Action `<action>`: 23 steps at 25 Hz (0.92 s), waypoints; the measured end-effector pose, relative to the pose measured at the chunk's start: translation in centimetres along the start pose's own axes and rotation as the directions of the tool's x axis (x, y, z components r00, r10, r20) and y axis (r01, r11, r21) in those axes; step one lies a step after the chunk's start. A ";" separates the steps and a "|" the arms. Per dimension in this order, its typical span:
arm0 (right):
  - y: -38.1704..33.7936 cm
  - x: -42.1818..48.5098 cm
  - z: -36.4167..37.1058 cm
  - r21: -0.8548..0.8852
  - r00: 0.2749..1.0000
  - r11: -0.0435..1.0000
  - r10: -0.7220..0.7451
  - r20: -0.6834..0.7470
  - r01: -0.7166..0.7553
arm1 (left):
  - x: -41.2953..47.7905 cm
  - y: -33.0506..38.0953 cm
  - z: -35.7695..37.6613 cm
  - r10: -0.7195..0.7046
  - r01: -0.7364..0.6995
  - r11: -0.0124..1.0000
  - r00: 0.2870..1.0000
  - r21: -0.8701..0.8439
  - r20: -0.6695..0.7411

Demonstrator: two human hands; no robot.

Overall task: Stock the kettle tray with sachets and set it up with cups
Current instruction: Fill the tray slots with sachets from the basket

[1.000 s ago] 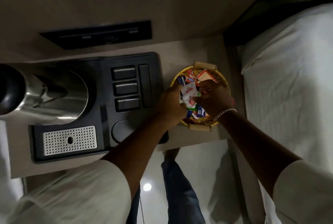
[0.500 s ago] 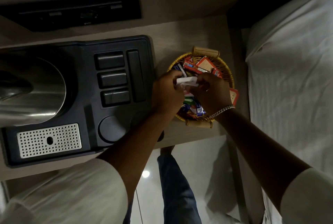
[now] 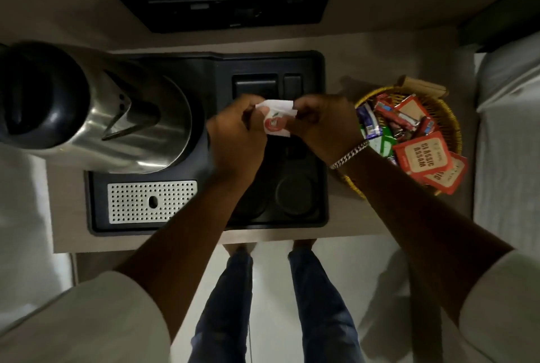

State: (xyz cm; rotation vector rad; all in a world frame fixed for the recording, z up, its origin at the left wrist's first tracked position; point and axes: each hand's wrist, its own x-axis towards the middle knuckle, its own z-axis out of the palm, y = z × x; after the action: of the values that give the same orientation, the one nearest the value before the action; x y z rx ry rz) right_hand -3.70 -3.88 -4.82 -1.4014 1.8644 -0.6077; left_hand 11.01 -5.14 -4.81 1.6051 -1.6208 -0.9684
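Note:
Over the black kettle tray [image 3: 317, 70], my left hand [image 3: 233, 134] and my right hand [image 3: 324, 126] both pinch white sachets with a red apple mark [image 3: 276, 120], held above the tray's small rectangular compartments [image 3: 254, 83]. A steel kettle [image 3: 96, 111] stands on the tray's left side, above a perforated metal drip plate [image 3: 152, 202]. Two round cup recesses [image 3: 295, 194] lie at the tray's front right. To the right, a yellow wicker basket [image 3: 447, 111] holds several sachets, among them red "Classic Assam" tea packets [image 3: 420, 155].
The tray and basket rest on a narrow pale wooden shelf [image 3: 388, 70]. A dark wall panel [image 3: 225, 3] sits behind it. White bedding [image 3: 508, 143] lies to the right. My legs and the shiny floor [image 3: 271, 289] show below the shelf edge.
Both hands lifted the white sachets out of the basket and carried them left, over the tray's compartments. The view has shifted right, and the whole kettle shows now.

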 end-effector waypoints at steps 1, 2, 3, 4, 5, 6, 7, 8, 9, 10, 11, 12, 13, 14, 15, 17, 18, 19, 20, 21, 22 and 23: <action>-0.3 0.6 1.1 -0.029 0.999 0.999 -0.026 -0.024 0.025 | 0.5 -0.7 -0.5 0.012 -0.012 1.000 1.000 0.024 0.005; -0.5 1.1 2.0 -0.082 0.999 0.996 -0.045 -0.023 0.043 | 1.0 -1.3 -0.7 0.025 -0.027 0.998 0.999 0.063 0.023; -0.6 1.6 2.6 -0.146 0.999 0.988 -0.054 0.000 0.053 | 1.4 -1.8 -0.7 0.035 -0.040 0.992 0.998 0.116 0.049; -0.5 2.0 3.3 -0.199 0.998 0.978 -0.061 0.016 0.063 | 1.7 -2.3 -0.7 0.033 -0.046 0.982 0.997 0.185 0.075; -0.3 2.2 3.8 -0.228 0.998 0.971 -0.064 0.014 0.066 | 1.9 -2.7 -0.6 0.022 -0.044 0.966 0.996 0.255 0.086; -0.1 2.3 4.2 -0.238 0.997 0.969 -0.071 0.002 0.070 | 2.1 -3.1 -0.6 0.004 -0.029 0.952 0.996 0.305 0.084; 0.1 2.2 4.5 -0.244 0.997 0.967 -0.078 -0.013 0.073 | 2.2 -3.5 -0.5 -0.019 -0.010 0.940 0.996 0.340 0.082; 0.2 1.9 4.6 -0.243 0.996 0.968 -0.079 -0.036 0.068 | 2.3 -3.6 -0.5 -0.037 0.004 0.929 0.996 0.369 0.082; 0.4 1.5 4.4 -0.239 0.995 0.970 -0.065 -0.073 0.046 | 2.2 -3.6 -0.5 -0.052 0.014 0.919 0.995 0.394 0.086; 0.8 0.9 3.8 -0.224 0.992 0.974 -0.037 -0.120 0.009 | 2.1 -3.2 -0.3 -0.060 0.019 0.913 0.994 0.408 0.088; 1.0 0.4 3.3 -0.199 0.987 0.980 -0.013 -0.159 -0.019 | 2.0 -3.0 -0.3 -0.069 0.032 0.912 0.995 0.410 0.076; 1.2 -0.1 2.8 -0.173 0.982 0.984 -0.002 -0.189 -0.031 | 1.8 -2.8 -0.3 -0.069 0.040 0.914 0.996 0.403 0.057; 1.4 -0.9 1.8 -0.154 0.977 0.987 0.010 -0.212 -0.043 | 1.6 -2.3 0.0 -0.047 0.025 0.920 0.998 0.390 0.047; 1.7 -1.8 0.6 -0.146 0.974 0.988 0.023 -0.225 -0.057 | 1.2 -1.6 0.4 -0.020 -0.001 0.926 0.999 0.378 0.051; 2.0 -2.7 -0.5 -0.155 0.972 0.986 0.031 -0.233 -0.069 | 0.7 -0.9 0.8 0.007 -0.029 0.932 0.998 0.363 0.063; 3.5 -4.8 -3.0 -0.208 0.960 0.971 0.054 -0.275 -0.114 | -0.7 0.9 2.7 0.075 -0.106 0.946 0.991 0.308 0.109; 4.4 -5.9 -4.2 -0.222 0.948 0.961 0.092 -0.306 -0.165 | -1.5 1.9 3.9 0.119 -0.153 0.953 0.983 0.263 0.140; 5.6 -7.0 -5.3 -0.217 0.925 0.945 0.161 -0.345 -0.246 | -2.4 3.0 5.3 0.166 -0.203 0.957 0.969 0.208 0.182; 6.7 -8.0 -6.3 -0.193 0.887 0.920 0.248 -0.390 -0.342 | -3.3 4.0 6.7 0.202 -0.241 0.958 0.951 0.154 0.233; 7.7 -8.9 -7.1 -0.160 0.834 0.885 0.333 -0.439 -0.438 | -4.1 4.9 8.2 0.216 -0.258 0.960 0.931 0.110 0.293; 8.7 -9.9 -8.0 -0.126 0.772 0.841 0.409 -0.486 -0.525 | -4.8 5.8 9.8 0.210 -0.254 0.964 0.909 0.079 0.360; 9.8 -10.7 -8.7 -0.095 0.715 0.797 0.473 -0.516 -0.596 | -5.4 6.6 11.6 0.190 -0.241 0.968 0.884 0.068 0.427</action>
State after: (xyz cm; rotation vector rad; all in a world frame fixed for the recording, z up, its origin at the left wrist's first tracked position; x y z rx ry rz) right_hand -14.79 8.85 -3.63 -0.7930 2.6864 -0.4294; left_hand -2.08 0.72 -4.90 1.3079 -2.1347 -1.1695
